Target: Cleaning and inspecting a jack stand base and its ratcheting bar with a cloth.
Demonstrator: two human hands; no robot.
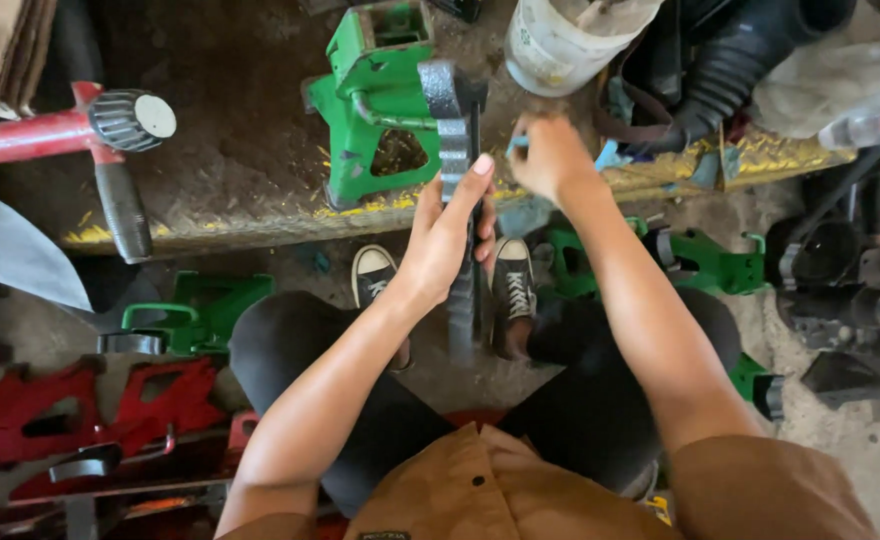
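Observation:
My left hand (450, 235) grips a long grey toothed metal bar (457, 140) that stands upright between my feet, its saddle top near the green jack stand (365, 110) on the raised ledge. My right hand (550, 155) reaches forward over the ledge edge, fingers curled around something small and bluish that I cannot make out, just below a white plastic bucket (560, 40).
More green jack stands lie on the floor at left (195, 310) and right (705, 262). Red stands (80, 410) are stacked at lower left. A red tool with a black ribbed handle (120, 150) rests on the ledge. Black hoses (750, 60) and dark metal parts (850, 280) crowd the right.

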